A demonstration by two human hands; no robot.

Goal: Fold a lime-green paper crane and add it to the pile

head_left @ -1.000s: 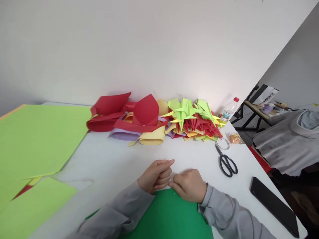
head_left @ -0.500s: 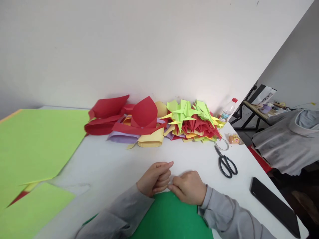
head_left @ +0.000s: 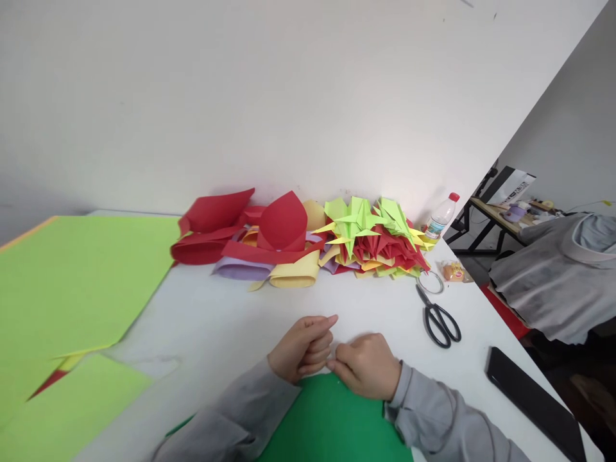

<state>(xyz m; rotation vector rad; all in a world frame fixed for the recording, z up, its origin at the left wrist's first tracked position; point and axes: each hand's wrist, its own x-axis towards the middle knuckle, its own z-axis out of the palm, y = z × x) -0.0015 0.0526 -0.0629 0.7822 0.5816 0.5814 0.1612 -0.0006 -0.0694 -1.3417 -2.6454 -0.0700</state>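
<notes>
- Fingers (head_left: 318, 353) of the left hand (head_left: 299, 351): curled into a loose fist, thumb laid along the top, tip pointing toward the right hand (head_left: 368, 366).
- Right hand: also curled in, knuckles up, thumb tip down by the far edge of the green sheet (head_left: 339, 423). Both hands near-closed; cannot tell if paper is pinched inside either, contact side hidden.
- Green sheet: near side of the table (head_left: 231, 333), between the forearms, far end narrowing right under the hands. Near end out of frame. Looks bowed; can't tell if rolled.
- Handling, my read: light, thin card or heavy paper, springy, matte so not very slippery. Creases easily; hard thumb pressure would leave a mark.
- Best hold: edges, thumb against a curled index, light pinch, one hand each side. Keep off the middle, it'd dent.
- Around it: scissors (head_left: 436, 314) and black phone-like slab (head_left: 534, 401) to the right, lime sheets (head_left: 86, 276) left, folded paper pile (head_left: 370, 237) and red curled pieces (head_left: 282, 221) by the wall (head_left: 269, 96).
</notes>
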